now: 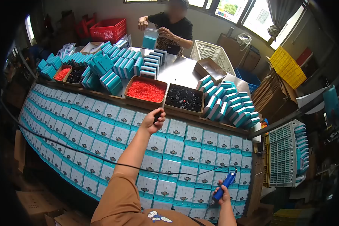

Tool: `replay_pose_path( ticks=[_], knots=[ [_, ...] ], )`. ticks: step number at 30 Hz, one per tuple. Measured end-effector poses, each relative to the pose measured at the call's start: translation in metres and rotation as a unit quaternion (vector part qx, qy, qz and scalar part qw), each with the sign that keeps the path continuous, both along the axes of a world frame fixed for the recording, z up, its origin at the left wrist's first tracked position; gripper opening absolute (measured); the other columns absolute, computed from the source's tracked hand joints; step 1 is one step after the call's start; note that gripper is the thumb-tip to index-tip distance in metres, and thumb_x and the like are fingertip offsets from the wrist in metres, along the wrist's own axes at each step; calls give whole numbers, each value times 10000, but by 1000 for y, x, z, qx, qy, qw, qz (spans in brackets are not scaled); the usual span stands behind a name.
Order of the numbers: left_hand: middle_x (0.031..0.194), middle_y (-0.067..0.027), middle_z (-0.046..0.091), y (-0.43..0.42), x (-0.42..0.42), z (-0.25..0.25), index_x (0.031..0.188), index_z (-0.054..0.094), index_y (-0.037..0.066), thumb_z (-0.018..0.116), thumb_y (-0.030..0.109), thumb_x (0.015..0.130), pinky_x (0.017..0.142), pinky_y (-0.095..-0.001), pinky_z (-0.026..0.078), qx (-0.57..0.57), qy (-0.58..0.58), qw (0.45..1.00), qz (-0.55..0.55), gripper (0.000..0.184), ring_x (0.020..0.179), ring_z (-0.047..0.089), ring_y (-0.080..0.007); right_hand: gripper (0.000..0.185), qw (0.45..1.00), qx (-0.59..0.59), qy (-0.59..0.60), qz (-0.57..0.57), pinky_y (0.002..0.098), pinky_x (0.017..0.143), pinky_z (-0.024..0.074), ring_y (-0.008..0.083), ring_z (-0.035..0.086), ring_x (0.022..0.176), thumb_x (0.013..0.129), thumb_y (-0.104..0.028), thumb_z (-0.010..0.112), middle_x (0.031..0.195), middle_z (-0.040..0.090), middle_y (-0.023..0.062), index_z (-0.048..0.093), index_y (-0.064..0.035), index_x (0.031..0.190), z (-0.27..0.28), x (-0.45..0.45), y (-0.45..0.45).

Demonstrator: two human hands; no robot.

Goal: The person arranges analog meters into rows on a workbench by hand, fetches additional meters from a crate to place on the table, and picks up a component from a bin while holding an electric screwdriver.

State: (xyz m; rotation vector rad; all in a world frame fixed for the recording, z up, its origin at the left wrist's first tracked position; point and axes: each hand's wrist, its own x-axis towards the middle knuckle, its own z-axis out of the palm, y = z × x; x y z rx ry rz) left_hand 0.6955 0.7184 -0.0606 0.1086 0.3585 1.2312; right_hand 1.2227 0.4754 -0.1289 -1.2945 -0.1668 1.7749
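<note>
My left hand is closed around a small black object, just below the edge between a box of red parts and a box of black parts. My right hand grips a blue electric screwdriver with a black cable, low on the right. Under both hands lie rows of teal and white flat units, each with a small dark round part near its lower edge. The screwdriver's lower end is by the units; whether it touches one I cannot tell.
Stacked teal units stand behind the rows. Across the metal table a person holds a bag with a teal unit. A black cable crosses the rows. A crate stands at right, with cardboard boxes lower left.
</note>
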Motion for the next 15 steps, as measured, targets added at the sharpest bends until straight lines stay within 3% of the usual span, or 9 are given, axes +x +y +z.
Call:
replay_pose_path(
  ticks=[3, 7, 9, 10, 15],
  knots=[
    [771, -22, 532, -87, -17, -24, 970, 561, 88, 515, 220, 1002, 377, -166, 343, -48, -6, 999, 10, 143, 567, 470, -79, 508, 1000, 5, 4, 6, 419, 687, 550, 207, 638, 692, 873, -244, 682, 770, 647, 48, 497, -174, 1342, -3, 1, 2],
    [851, -58, 586, -198, -4, -15, 1050, 583, 78, 517, 225, 1000, 366, -182, 365, -142, 61, 987, 53, 168, 582, 509, -88, 497, 1000, 14, -2, 15, 384, 663, 539, 172, 618, 665, 861, -277, 697, 761, 628, 24, 524, -185, 1317, -4, 0, 2],
    [834, -27, 569, -242, 9, -33, 1055, 575, 84, 546, 226, 990, 375, -170, 343, -163, 78, 980, 80, 159, 580, 493, -67, 473, 999, 24, -5, 25, 359, 645, 535, 157, 620, 665, 861, -283, 702, 756, 626, 20, 548, -191, 1298, -11, 3, 5],
    [829, -14, 559, -261, 19, -36, 1057, 572, 88, 553, 226, 988, 381, -165, 332, -181, 78, 977, 84, 156, 579, 485, -57, 409, 999, 25, 16, 29, 351, 619, 540, 158, 618, 664, 868, -280, 695, 749, 619, 21, 581, -200, 1253, -14, 5, 8],
    [828, 2, 544, -337, 101, -19, 1062, 566, 85, 544, 227, 994, 391, -154, 312, -197, 108, 973, 50, 159, 579, 474, -47, 472, 986, 112, 110, 57, 308, 616, 531, 124, 625, 656, 871, -323, 685, 755, 619, -11, 549, -215, 1310, -21, 20, 14]
  ],
)
